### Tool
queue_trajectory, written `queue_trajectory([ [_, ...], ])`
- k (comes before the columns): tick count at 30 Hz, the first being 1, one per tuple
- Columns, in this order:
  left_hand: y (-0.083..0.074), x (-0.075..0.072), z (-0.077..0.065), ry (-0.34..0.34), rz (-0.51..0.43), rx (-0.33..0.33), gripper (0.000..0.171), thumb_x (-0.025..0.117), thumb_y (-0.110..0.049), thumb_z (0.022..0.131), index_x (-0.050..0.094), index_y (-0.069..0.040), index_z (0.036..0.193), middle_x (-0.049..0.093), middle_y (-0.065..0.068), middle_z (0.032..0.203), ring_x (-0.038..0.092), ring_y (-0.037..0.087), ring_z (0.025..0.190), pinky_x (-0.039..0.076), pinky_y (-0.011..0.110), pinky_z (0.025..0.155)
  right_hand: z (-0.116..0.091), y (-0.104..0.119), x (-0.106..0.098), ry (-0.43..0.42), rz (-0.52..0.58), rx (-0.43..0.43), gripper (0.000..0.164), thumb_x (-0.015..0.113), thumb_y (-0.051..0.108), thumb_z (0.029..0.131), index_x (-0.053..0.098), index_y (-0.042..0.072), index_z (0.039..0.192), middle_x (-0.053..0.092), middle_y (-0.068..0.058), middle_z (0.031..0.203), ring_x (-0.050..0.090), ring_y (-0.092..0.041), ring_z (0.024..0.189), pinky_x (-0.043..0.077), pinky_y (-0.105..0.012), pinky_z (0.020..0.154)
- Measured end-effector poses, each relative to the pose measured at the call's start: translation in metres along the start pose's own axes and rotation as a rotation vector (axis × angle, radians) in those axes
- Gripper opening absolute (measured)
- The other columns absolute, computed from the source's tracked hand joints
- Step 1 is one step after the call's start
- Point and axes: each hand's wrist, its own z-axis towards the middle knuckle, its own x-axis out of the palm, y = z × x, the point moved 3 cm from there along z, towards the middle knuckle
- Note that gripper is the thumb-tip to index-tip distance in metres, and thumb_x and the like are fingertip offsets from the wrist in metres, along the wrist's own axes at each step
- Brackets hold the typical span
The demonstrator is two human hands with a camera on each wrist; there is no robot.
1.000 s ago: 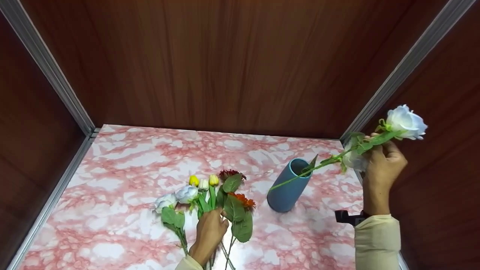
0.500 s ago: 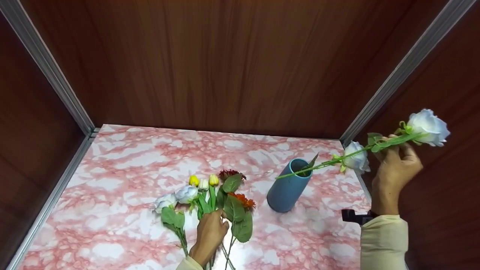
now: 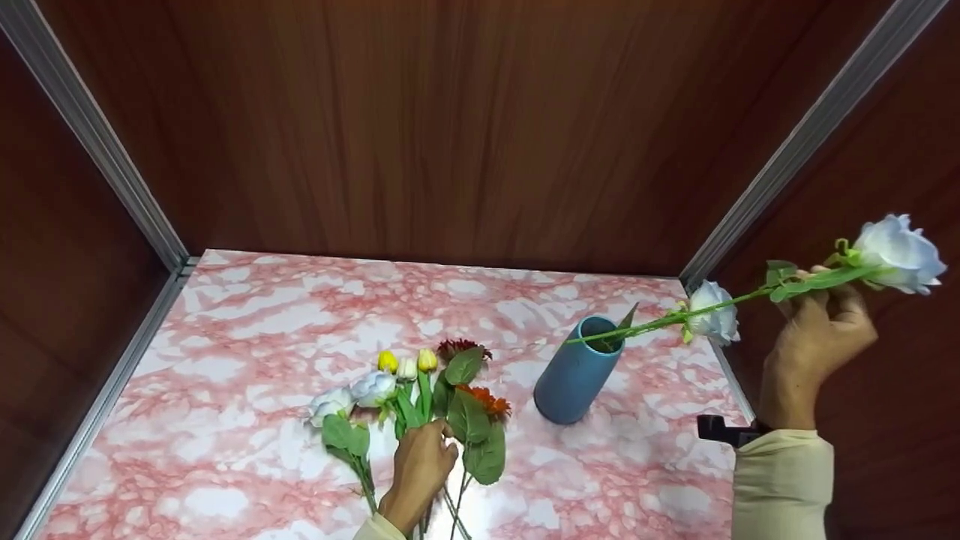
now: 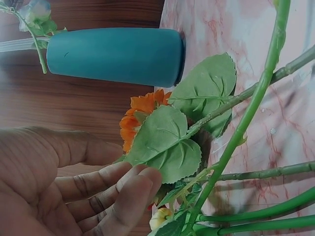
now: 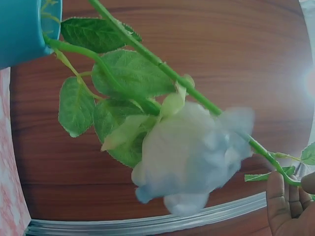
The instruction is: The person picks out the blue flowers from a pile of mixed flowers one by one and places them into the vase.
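Note:
My right hand [image 3: 821, 337] pinches the stem of a pale blue-white artificial rose [image 3: 900, 255] just below its bloom. The stem slants down left, its lower end over the mouth of a blue vase [image 3: 574, 379]. A second pale rose [image 3: 715, 313] leans out of that vase to the right; in the right wrist view its blurred bloom [image 5: 184, 152] lies behind the held stem. My left hand [image 3: 421, 461] is low among the loose flowers, fingers loosely bent. In the left wrist view its fingertips are beside a green leaf [image 4: 167, 142]; no firm grip shows.
Around my left hand lie two pale roses [image 3: 373, 388], yellow and white tulips [image 3: 407, 367], a dark red flower [image 3: 463, 349] and an orange flower [image 3: 487, 403]. The pink marbled tabletop [image 3: 225, 435] is enclosed by brown wood-look panels [image 3: 442, 135] with metal edge strips.
My right hand has moved right with the rose, drawing the stem's lower end from in front of the vase up to its mouth. The left hand has stayed in place.

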Motion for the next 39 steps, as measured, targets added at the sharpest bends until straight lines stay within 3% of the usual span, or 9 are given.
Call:
queue_trajectory([
  [7,0.001,0.000,0.000,0.003,-0.006,-0.001,0.009,0.064,-0.009,0.066,0.064,-0.012,0.075,0.047,-0.007,0.051,0.048,0.013,0.049,0.037,0.030,0.046,0.001,0.008,0.003,-0.007,0.028,-0.072,0.024,0.070,-0.012,0.067,0.060,-0.016,0.088,0.060,-0.021,0.084,0.064,-0.032,0.074,0.051,-0.036,0.066],
  [15,0.002,0.001,-0.001,-0.020,-0.006,0.017,0.009,0.066,-0.009,0.065,0.064,-0.012,0.073,0.057,-0.002,0.058,0.055,0.018,0.055,0.039,0.031,0.049,-0.001,0.013,0.005,0.016,0.033,-0.169,0.025,0.071,-0.009,0.067,0.059,-0.017,0.086,0.059,-0.023,0.076,0.062,-0.033,0.070,0.051,-0.037,0.066],
  [23,0.003,0.002,-0.001,0.004,-0.006,-0.007,0.009,0.064,-0.010,0.066,0.065,-0.012,0.074,0.065,0.005,0.071,0.060,0.023,0.062,0.042,0.034,0.051,-0.001,0.014,0.004,0.021,0.038,-0.175,0.024,0.070,-0.011,0.067,0.059,-0.018,0.087,0.058,-0.023,0.077,0.063,-0.034,0.071,0.051,-0.037,0.065],
  [33,0.003,0.001,0.000,0.025,-0.009,-0.018,0.008,0.064,-0.011,0.067,0.065,-0.012,0.075,0.062,0.001,0.065,0.058,0.020,0.059,0.041,0.033,0.050,-0.009,0.011,0.009,0.107,0.045,-0.228,0.020,0.065,-0.013,0.072,0.056,-0.021,0.088,0.058,-0.026,0.078,0.062,-0.040,0.076,0.050,-0.039,0.067],
  [39,0.003,0.001,-0.001,0.006,-0.018,-0.009,0.010,0.065,-0.010,0.065,0.066,-0.011,0.075,0.061,0.001,0.064,0.058,0.020,0.059,0.041,0.033,0.050,-0.017,0.005,0.011,0.148,0.042,-0.211,0.022,0.065,-0.011,0.072,0.055,-0.023,0.089,0.059,-0.028,0.077,0.063,-0.038,0.075,0.051,-0.037,0.066],
])
